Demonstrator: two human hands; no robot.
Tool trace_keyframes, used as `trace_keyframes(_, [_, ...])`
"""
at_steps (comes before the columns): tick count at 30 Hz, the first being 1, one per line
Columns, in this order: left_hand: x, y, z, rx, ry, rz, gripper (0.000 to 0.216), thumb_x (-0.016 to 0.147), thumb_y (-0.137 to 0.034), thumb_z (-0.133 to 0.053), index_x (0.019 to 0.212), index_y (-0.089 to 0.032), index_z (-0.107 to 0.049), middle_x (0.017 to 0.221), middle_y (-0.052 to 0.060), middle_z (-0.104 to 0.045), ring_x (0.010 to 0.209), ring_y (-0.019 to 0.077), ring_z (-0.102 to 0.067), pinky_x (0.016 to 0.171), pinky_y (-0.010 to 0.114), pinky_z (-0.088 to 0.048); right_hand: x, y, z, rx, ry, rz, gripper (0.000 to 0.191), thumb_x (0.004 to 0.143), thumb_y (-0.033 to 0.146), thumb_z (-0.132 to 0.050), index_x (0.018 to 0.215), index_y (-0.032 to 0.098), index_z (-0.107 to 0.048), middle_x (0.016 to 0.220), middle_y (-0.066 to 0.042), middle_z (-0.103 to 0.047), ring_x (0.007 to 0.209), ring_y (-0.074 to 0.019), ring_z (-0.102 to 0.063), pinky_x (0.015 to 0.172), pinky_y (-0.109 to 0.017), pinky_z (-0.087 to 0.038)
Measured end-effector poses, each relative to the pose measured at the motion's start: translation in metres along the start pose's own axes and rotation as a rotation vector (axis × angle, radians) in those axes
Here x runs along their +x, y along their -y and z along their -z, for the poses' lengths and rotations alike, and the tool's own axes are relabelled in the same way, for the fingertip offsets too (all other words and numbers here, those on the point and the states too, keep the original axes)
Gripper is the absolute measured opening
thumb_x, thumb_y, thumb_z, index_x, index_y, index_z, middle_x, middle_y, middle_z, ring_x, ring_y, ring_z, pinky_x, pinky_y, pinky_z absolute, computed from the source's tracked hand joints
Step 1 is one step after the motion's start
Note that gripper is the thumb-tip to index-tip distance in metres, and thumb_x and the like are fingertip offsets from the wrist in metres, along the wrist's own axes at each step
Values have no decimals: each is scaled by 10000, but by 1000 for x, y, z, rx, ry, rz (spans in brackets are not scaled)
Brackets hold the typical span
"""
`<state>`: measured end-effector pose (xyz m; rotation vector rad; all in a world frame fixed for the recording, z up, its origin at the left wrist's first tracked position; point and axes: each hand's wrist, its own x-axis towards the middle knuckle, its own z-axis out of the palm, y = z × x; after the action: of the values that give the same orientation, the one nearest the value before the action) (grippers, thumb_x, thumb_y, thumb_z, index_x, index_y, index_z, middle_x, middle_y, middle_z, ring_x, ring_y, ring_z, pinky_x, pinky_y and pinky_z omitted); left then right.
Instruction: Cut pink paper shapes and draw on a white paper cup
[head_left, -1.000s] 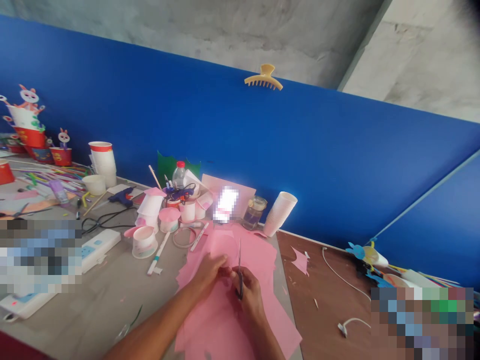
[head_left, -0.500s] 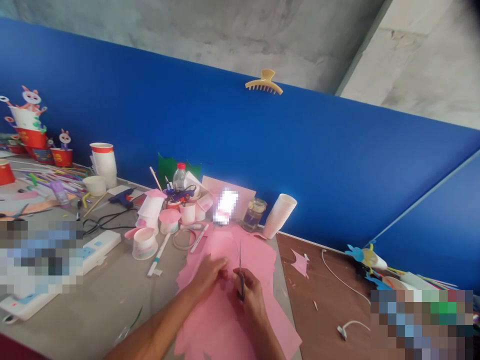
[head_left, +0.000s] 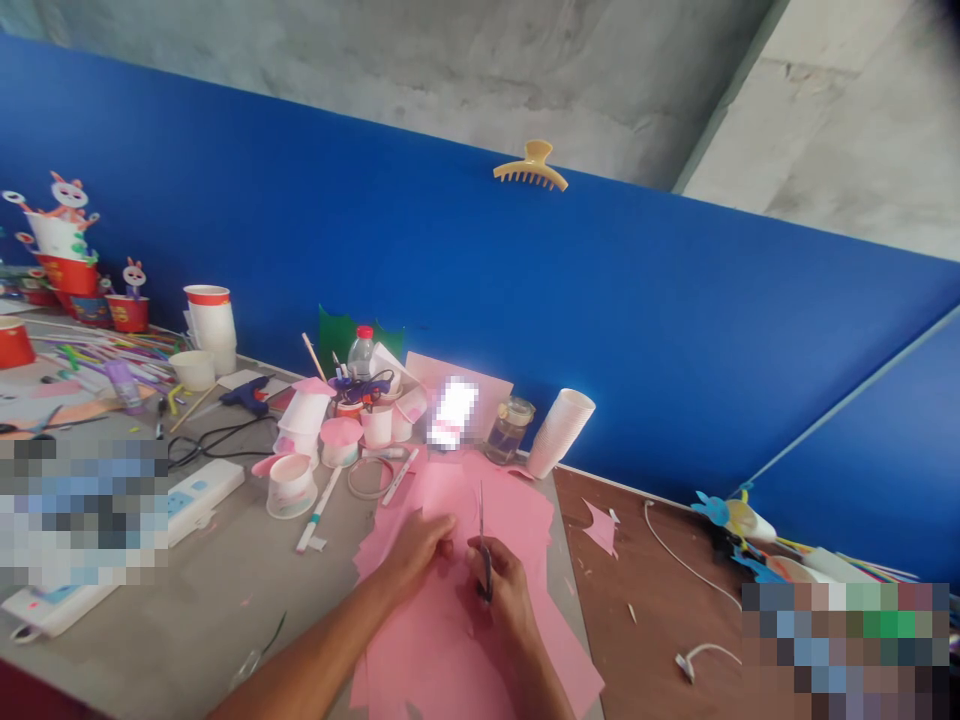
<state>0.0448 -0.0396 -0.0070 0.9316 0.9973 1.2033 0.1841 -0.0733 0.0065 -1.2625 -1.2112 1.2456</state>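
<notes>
My right hand (head_left: 504, 590) is closed round the handles of a pair of scissors (head_left: 482, 530), whose blades point up and away from me. My left hand (head_left: 416, 550) pinches a small piece of pink paper (head_left: 454, 495) just left of the blades. Both hands rest over a pile of pink paper sheets (head_left: 450, 650) spread on the grey table (head_left: 187, 600).
Paper cups (head_left: 291, 485), a marker (head_left: 318, 510), a tape ring (head_left: 365, 478), a glue gun (head_left: 241, 395), a power strip (head_left: 191, 500) and a water bottle (head_left: 360, 352) crowd the left and back. A cup stack (head_left: 556, 430) leans beside a jar (head_left: 508, 428). A blue partition (head_left: 600, 300) backs the table; cables (head_left: 690, 570) lie on the brown desk to the right.
The hands and scissors have hardly moved; the view shifted slightly, so everything sits a little lower and to the right in the picture.
</notes>
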Motion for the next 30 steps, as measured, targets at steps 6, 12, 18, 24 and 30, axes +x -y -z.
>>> trace_keyframes(6, [2,1,-1,-127,-40,50,308,726,-414,-645,573,-158,-565,484,9,-565,468,137,-535,491,261,-399,9,-20,-1,52,26,-44,501,665,569,-720,891,129,-640,482,70,-446,434,-86,-339,427,-222,-242])
trace_keyframes(12, [1,0,-4,-193,-83,100,287,695,-411,-682,620,-172,-542,506,3,-579,498,153,-576,506,268,-435,5,-14,-3,27,12,-22,507,676,589,-711,879,128,-650,496,75,-418,446,-83,-334,427,-216,-240])
trace_keyframes(18, [1,-1,-5,-145,-68,69,332,681,-433,-676,540,-174,-523,481,-10,-536,462,125,-520,473,248,-393,-1,-3,-6,6,-8,-20,484,666,565,-726,870,131,-663,518,66,-433,472,-90,-348,445,-219,-261])
trace_keyframes(24, [1,-1,-4,-91,-20,54,339,686,-442,-656,512,-174,-543,458,-9,-520,448,128,-482,460,256,-369,4,-10,-3,-10,7,-3,503,682,582,-718,888,125,-674,507,60,-458,459,-94,-366,425,-218,-275])
trace_keyframes(30, [-2,-4,-3,-64,-16,49,350,702,-443,-646,500,-188,-516,462,-14,-516,462,127,-467,472,253,-352,5,-15,-1,-6,26,11,475,713,565,-705,895,128,-669,496,64,-448,449,-88,-354,422,-215,-270])
